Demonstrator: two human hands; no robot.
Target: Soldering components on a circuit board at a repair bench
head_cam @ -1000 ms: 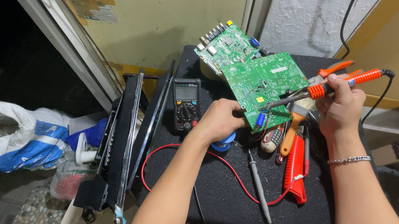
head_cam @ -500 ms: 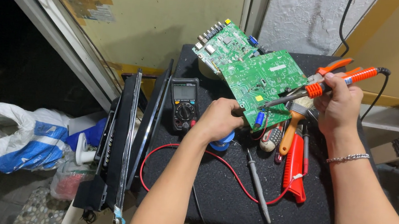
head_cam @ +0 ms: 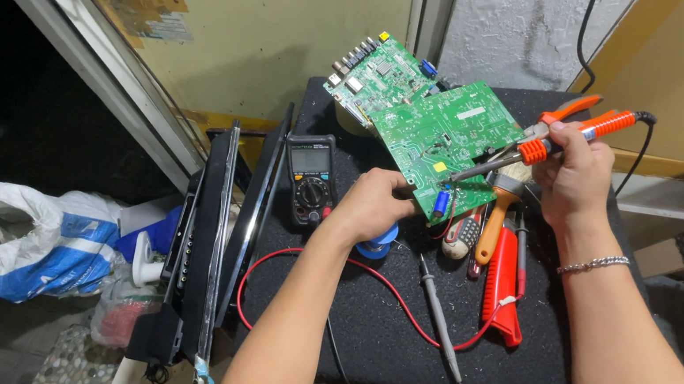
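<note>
Clenched around the orange handle, your right hand (head_cam: 574, 176) holds the soldering iron (head_cam: 545, 145) with its metal tip slanting down onto the green circuit board (head_cam: 447, 140). Your left hand (head_cam: 371, 205) pinches the near edge of that board and props it tilted above the black worktop (head_cam: 376, 330), so both grips are closed on something.

Open room lies toward you, where the matt, felt-like surface carries only the red lead (head_cam: 323, 261) and a slim black probe (head_cam: 438, 317). Right of the board the space is crowded: a brush with an orange handle (head_cam: 494, 222), red-handled tools (head_cam: 504, 295) and orange-handled pliers (head_cam: 572, 108) (partly behind the iron). A black multimeter (head_cam: 311, 179) lies just left of your left hand, near the worktop's left edge, where dark flat panels (head_cam: 211, 236) lean.

A blue round thing (head_cam: 374, 246) under your left hand is mostly hidden. A second board (head_cam: 376, 76) lies partly beneath the first.
</note>
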